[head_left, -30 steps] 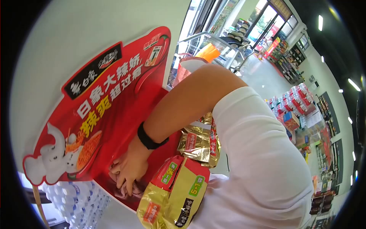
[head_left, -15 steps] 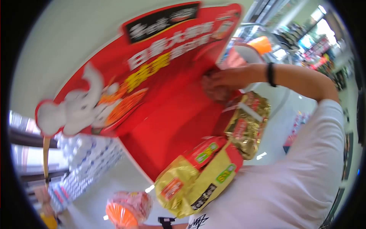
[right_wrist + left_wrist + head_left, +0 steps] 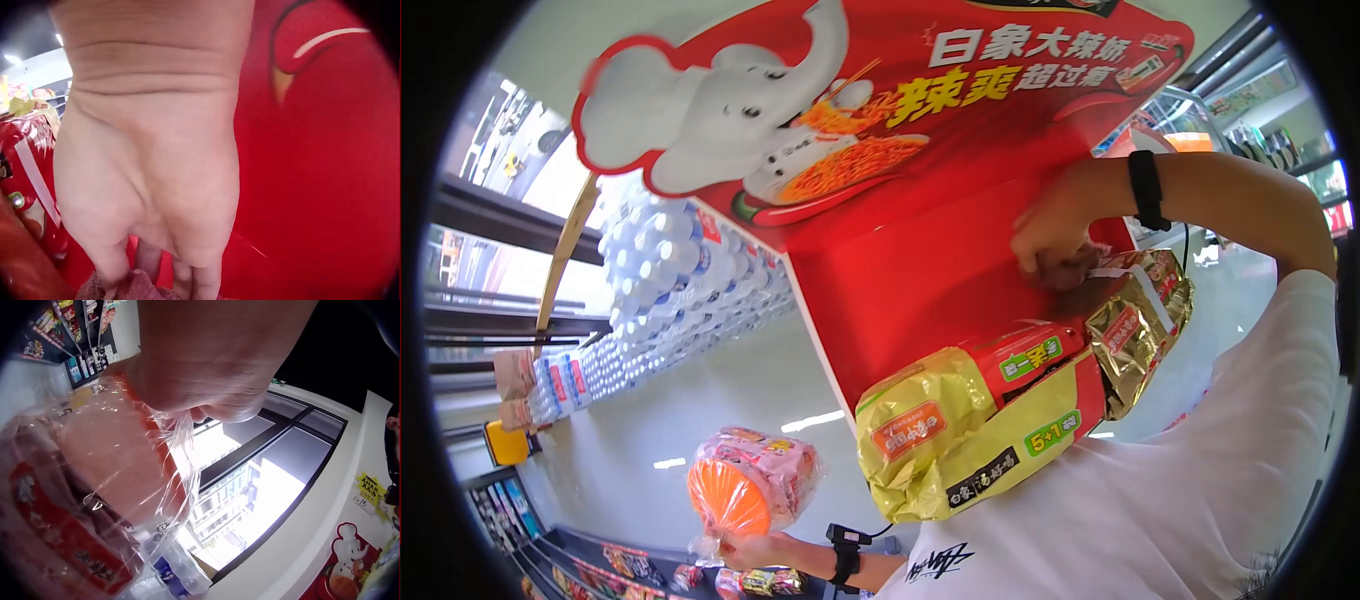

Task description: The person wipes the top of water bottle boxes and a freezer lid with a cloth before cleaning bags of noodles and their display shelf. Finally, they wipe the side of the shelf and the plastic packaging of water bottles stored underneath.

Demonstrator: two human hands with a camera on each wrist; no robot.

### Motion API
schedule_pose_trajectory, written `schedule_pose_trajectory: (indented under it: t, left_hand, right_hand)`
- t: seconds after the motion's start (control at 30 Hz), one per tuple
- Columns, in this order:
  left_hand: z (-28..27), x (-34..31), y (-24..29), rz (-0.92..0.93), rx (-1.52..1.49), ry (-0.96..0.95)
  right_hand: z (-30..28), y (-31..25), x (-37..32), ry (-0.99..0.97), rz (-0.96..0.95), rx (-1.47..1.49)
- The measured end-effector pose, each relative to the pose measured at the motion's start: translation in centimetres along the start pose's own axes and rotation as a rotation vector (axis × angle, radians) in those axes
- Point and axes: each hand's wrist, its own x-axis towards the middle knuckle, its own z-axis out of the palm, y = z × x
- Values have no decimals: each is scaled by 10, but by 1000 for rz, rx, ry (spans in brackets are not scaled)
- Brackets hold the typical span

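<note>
My right hand (image 3: pixel 1055 225) grips a crumpled pinkish-brown cloth (image 3: pixel 1070 268) at the right end of a red display shelf (image 3: pixel 880 290), beside a gold noodle multipack (image 3: pixel 1135 335). In the right wrist view, fingers curl down around the cloth (image 3: pixel 134 289) against the red surface. Low in the head view, my left hand (image 3: pixel 752 550) grasps the gathered end of a clear plastic wrapper. The wrapper encloses a pink noodle multipack (image 3: pixel 790 475) and an orange bowl (image 3: pixel 725 495). A yellow and red noodle multipack (image 3: pixel 1010 460) rests along the shelf's near side, against my shirt.
An upright red sign (image 3: pixel 1000 120) with an elephant backs the shelf. Stacked bottled water (image 3: pixel 670 260) stands to the left, by the windows. Behind the left hand are a grey floor (image 3: pixel 640 430) and dark racks with packets (image 3: pixel 625 560). A cable runs from the left wrist.
My right hand has moved the cloth from the shelf's left end to its right end. The head view has swung left, bringing the left hand and its wrapped pack into sight.
</note>
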Motion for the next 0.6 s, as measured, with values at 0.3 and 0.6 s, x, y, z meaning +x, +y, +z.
schedule_pose_trajectory:
  t: [0.3,0.6]
  left_hand:
    - [-35,-7,-37,-17,-63,-10]
    - [-32,-29,-6,27,-123,-72]
  right_hand:
    - [-19,-63,55,232,-77,113]
    - [-5,-64,56,796,-190,-325]
